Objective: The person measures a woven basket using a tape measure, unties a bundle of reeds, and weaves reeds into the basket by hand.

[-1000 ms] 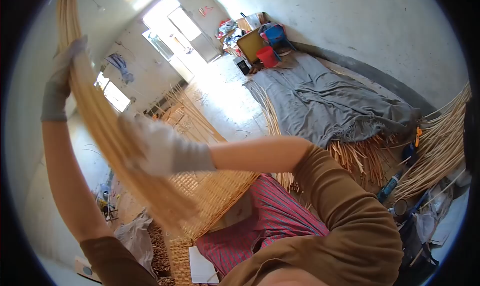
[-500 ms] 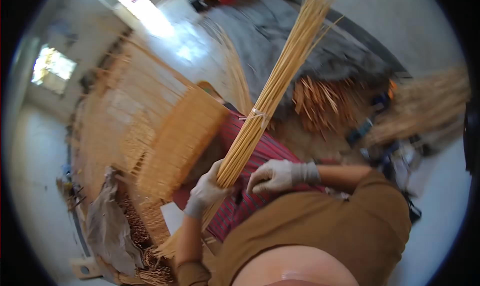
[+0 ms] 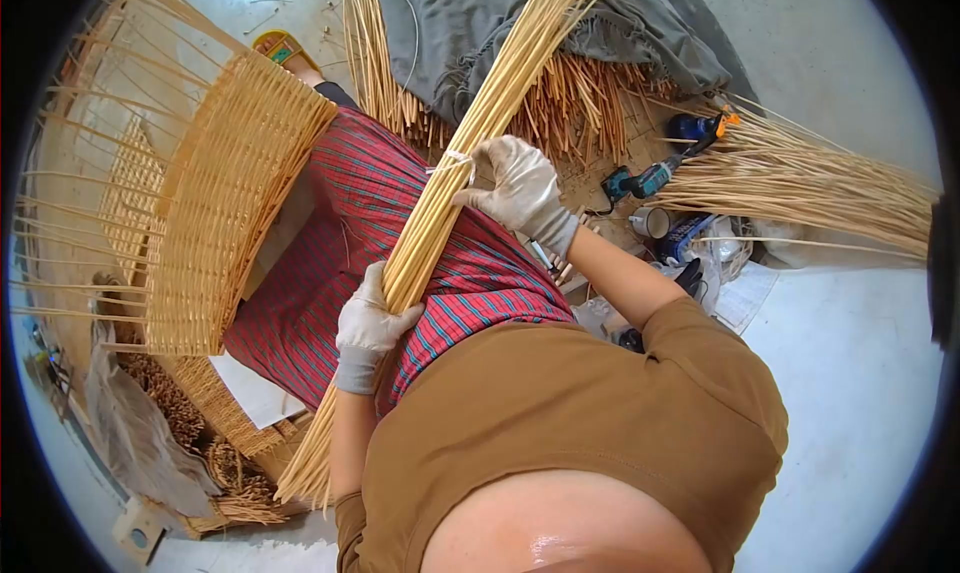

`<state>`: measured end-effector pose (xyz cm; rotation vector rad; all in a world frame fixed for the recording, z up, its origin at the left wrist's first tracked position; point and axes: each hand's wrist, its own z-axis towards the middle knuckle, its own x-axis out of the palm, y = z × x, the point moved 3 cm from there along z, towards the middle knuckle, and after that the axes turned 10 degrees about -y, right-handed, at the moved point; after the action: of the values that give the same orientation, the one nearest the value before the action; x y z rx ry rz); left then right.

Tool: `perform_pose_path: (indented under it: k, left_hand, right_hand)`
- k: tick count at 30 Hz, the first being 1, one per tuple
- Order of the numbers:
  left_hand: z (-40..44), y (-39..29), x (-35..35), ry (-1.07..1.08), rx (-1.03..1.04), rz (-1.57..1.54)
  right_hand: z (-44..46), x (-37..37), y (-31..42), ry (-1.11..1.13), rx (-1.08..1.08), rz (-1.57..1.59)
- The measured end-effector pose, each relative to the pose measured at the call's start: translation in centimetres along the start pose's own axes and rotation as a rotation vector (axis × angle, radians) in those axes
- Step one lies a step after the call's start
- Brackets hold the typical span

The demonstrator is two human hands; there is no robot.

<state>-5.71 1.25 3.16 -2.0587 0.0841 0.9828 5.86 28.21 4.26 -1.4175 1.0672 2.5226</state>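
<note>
A long bundle of thin pale canes [image 3: 430,223] slants across my lap, bound near its middle by a white tie [image 3: 458,160]. My left hand [image 3: 372,321], in a pale work glove, is wrapped round the lower part of the bundle. At the tie is my gloved right hand [image 3: 520,185], its thumb and curled fingers apart beside the bundle's right edge. Whether its fingertips touch the tie's loose end is hard to make out. Red checked cloth [image 3: 480,273] covers my legs beneath the bundle.
A partly woven cane panel [image 3: 235,203] with protruding stakes stands left. Reddish canes [image 3: 570,103] lie under a grey cloth [image 3: 460,33]. To the right are a cordless drill [image 3: 645,178], a tin can [image 3: 650,221] and loose pale canes [image 3: 800,193]. Dark rods [image 3: 165,403] lie lower left.
My right hand has moved from near my lap up to the tie on the bundle. The left hand keeps its grip. The view has turned toward the right and down.
</note>
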Motion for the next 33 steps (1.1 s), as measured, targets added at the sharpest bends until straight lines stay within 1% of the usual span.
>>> perform_pose_path:
  k: [1, 2, 3, 5, 7, 9, 10, 12, 13, 15, 16, 18, 19, 21, 22, 23, 24, 25, 26, 27, 29, 31, 33]
  left_hand:
    - [0.1, 0.1, 0.0, -0.005, -0.004, -0.003]
    - [0.1, 0.2, 0.2, -0.014, -0.01, -0.02]
    - [0.0, 0.3, 0.4, -0.019, -0.017, -0.036]
    - [-0.3, 0.4, 0.6, -0.039, -0.002, -0.024]
    - [-0.4, 0.2, 0.7, -0.056, 0.021, -0.008]
    - [-0.3, 0.1, 0.6, -0.048, -0.014, -0.025]
    - [-0.3, -0.1, 0.4, -0.044, -0.01, -0.025]
    - [-0.2, -0.2, 0.2, -0.024, -0.023, -0.047]
    - [-0.2, 0.0, 0.3, -0.026, -0.026, -0.052]
    - [-0.2, 0.5, 0.5, -0.035, 0.003, -0.078]
    - [-0.3, 0.4, 0.4, -0.036, 0.005, -0.079]
    - [-0.2, 0.3, 0.0, -0.016, 0.001, -0.031]
    - [-0.1, 0.3, 0.0, -0.023, -0.003, -0.038]
    - [-0.1, 0.5, 0.1, -0.027, 0.032, -0.042]
    - [-0.1, 0.4, 0.0, -0.031, 0.03, -0.045]
    - [-0.1, 0.2, -0.2, -0.028, 0.015, -0.045]
    - [-0.1, 0.1, -0.4, -0.024, -0.001, -0.047]
    - [-0.2, 0.2, -0.3, -0.026, -0.004, -0.052]
    - [-0.4, 0.2, -0.3, -0.04, 0.014, -0.031]
    - [-0.4, 0.2, -0.2, -0.057, 0.031, -0.015]
    - [-0.4, 0.1, -0.1, -0.055, 0.022, -0.043]
    - [-0.1, 0.1, -0.4, -0.049, 0.03, -0.07]
    - [0.2, 0.3, -0.3, -0.022, 0.029, -0.04]
  right_hand:
    - [0.1, 0.4, 0.1, 0.077, -0.021, -0.099]
    - [0.0, 0.3, 0.3, 0.007, -0.05, -0.048]
    - [-0.1, 0.7, 0.0, 0.011, -0.05, -0.048]
    - [-0.5, 1.6, -0.3, 0.076, 0.038, -0.081]
    - [-0.9, 1.5, -0.6, 0.075, 0.058, -0.08]
    - [-0.9, 1.2, -1.0, 0.099, 0.007, 0.017]
    - [-0.7, 1.0, -1.3, 0.096, 0.011, 0.013]
    - [0.3, 0.4, -2.2, 0.015, 0.141, 0.308]
    - [1.5, -0.5, -2.6, 0.006, 0.123, 0.154]
    - [3.3, -0.3, -2.8, -0.169, -0.238, 0.053]
    - [3.4, 0.1, -3.8, -0.17, -0.24, 0.051]
    - [3.5, 1.4, -5.2, -0.012, -0.393, 0.135]
    - [4.1, 1.6, -5.3, -0.007, -0.401, 0.135]
    - [4.9, 2.7, -5.2, 0.059, -0.518, -0.126]
    - [5.5, 2.6, -4.9, -0.058, -0.643, -0.276]
    - [7.1, 2.3, -5.1, 0.184, -0.514, -0.562]
    - [9.0, 0.9, -5.9, 0.085, -0.523, -0.627]
    - [10.5, -1.8, -4.7, 0.245, -0.274, -0.82]
    - [11.8, -4.1, -8.2, -0.189, -0.299, -0.423]
    - [13.1, -5.5, -12.3, -0.475, -0.303, -0.077]
    - [14.4, -8.2, -11.6, -0.406, -0.246, -0.074]
    - [12.1, -6.1, -9.3, -0.126, -0.274, 0.041]
    - [10.0, -3.7, -4.4, 0.025, -0.452, -0.154]
